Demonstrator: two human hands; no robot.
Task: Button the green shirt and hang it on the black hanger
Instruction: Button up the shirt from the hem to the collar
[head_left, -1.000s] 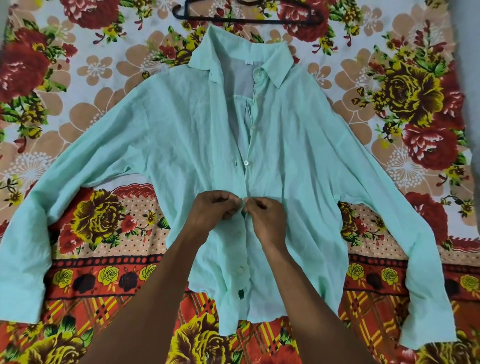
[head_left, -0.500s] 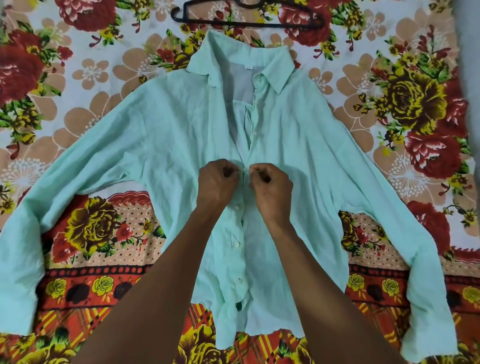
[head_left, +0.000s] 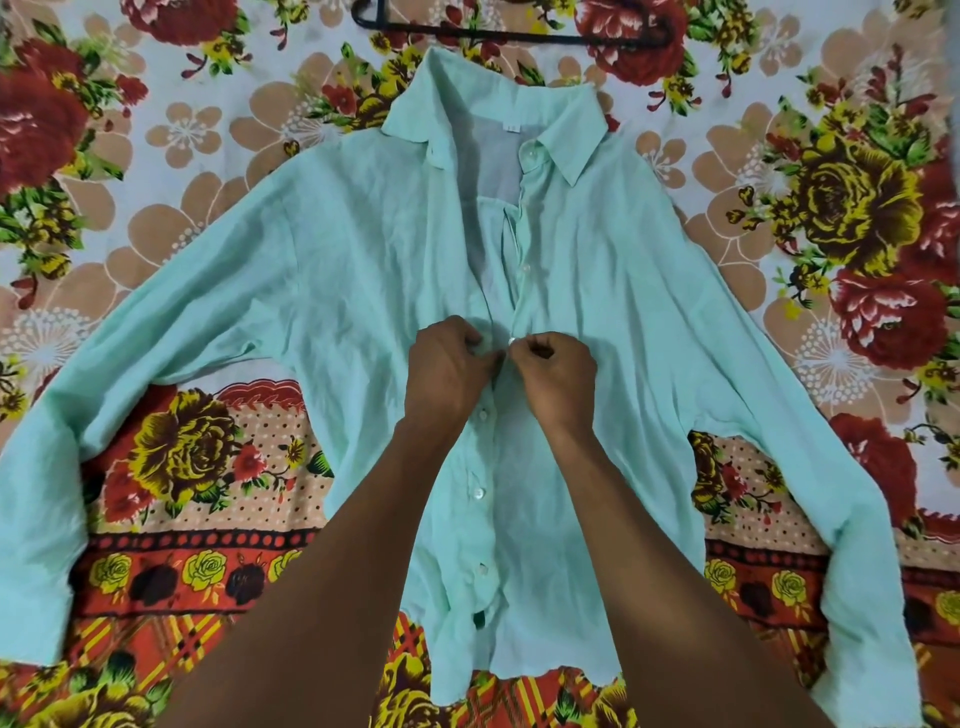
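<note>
Shirt (head_left: 322, 270), green, lies flat on the flowery bedsheet (head_left: 171, 130), sleeves spread wide. Left hand (head_left: 448, 370) and right hand (head_left: 557, 375) both pinch its front edges at a button (head_left: 511, 340) in the middle. Black hanger (head_left: 498, 31) lies at 12 o'clock, beyond the collar.

The left hand (head_left: 447, 371) and right hand (head_left: 556, 374) are pinching the green shirt (head_left: 322, 270) placket at a button (head_left: 511, 340). The black hanger (head_left: 498, 34) is lying beyond the collar on the floral sheet (head_left: 171, 140).
</note>
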